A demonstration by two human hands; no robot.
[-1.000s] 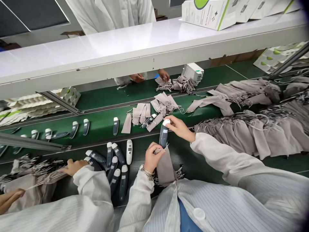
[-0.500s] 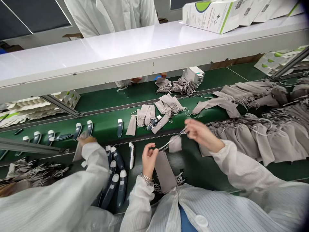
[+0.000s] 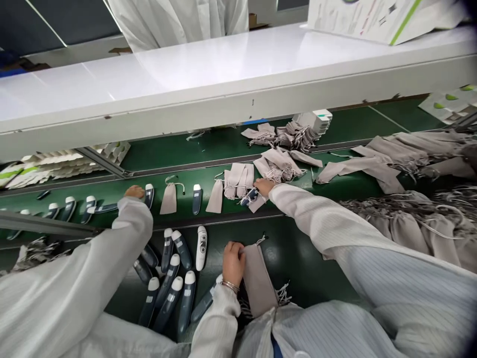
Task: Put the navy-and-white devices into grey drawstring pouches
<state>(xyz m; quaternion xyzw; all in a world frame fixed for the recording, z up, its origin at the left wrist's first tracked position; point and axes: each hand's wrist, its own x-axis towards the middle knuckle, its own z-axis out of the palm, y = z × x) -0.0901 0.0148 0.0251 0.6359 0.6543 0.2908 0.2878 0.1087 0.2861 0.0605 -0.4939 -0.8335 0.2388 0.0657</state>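
My left hand [image 3: 234, 263], with a bracelet at the wrist, rests at the mouth of a grey drawstring pouch [image 3: 258, 281] and grips its upper edge. My right hand [image 3: 264, 186] reaches across the green conveyor belt [image 3: 298, 186] and touches a small pouch [image 3: 257, 204] beside a dark handheld thermometer [image 3: 249, 197]. Several dark thermometers [image 3: 167, 286] with white tips lie left of my left hand, next to a white thermometer [image 3: 201, 247]. A co-worker's hand [image 3: 134, 191] touches a thermometer [image 3: 149, 196] on the belt.
A white shelf [image 3: 223, 84] runs across above the belts, with white printed boxes [image 3: 383, 12] on it. Piles of grey pouches with cords [image 3: 421, 228] lie on the right. Stacked white trays [image 3: 63, 166] sit on the left, and a person in a white coat [image 3: 175, 20] stands beyond the shelf.
My right hand has let go of the pouch cords and stretched out to the far belt. My left hand has dropped onto the pouch mouth. A new pouch stands on the belt near the co-worker's hand.
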